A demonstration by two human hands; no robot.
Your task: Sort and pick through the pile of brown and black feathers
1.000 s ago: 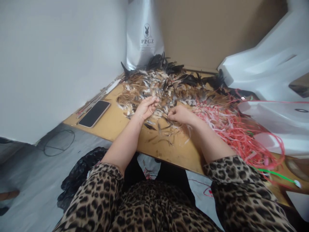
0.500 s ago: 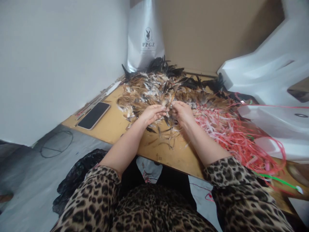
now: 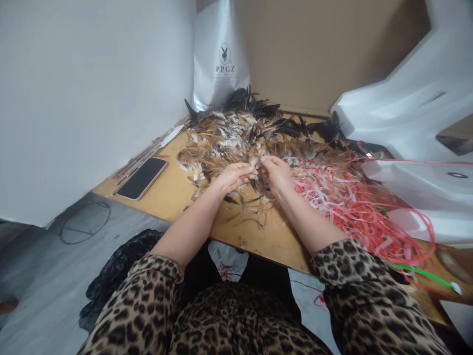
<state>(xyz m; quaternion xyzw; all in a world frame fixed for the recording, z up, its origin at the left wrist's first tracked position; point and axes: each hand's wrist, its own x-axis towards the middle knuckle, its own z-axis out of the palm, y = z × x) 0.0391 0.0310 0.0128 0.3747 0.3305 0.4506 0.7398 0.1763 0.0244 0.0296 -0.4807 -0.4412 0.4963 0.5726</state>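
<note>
Brown, white and black feathers [image 3: 221, 130] lie in a wide heap across the wooden table [image 3: 168, 195]. At the near edge of this heap my left hand [image 3: 236, 177] is closed in a pinch on a small light feather [image 3: 254, 159]. My right hand [image 3: 275, 172] pinches beside it, its fingertips almost touching the left ones and closed at the same feather. The fingertips partly hide what they grip. Several loose thin feathers [image 3: 254, 204] are scattered on the wood below my hands.
Tangled pink and white strips [image 3: 354, 207] spread over the table's right side, with a green strip [image 3: 424, 273] near its edge. A phone [image 3: 142, 178] lies at left. Behind stands a silver bag [image 3: 221, 59]; white plastic sheeting [image 3: 402, 108] rises at right. A black bag [image 3: 118, 271] sits on the floor.
My right hand has shifted slightly left, bringing its fingertips closer to my left hand. The whole view has moved a little; both hands stay pinched.
</note>
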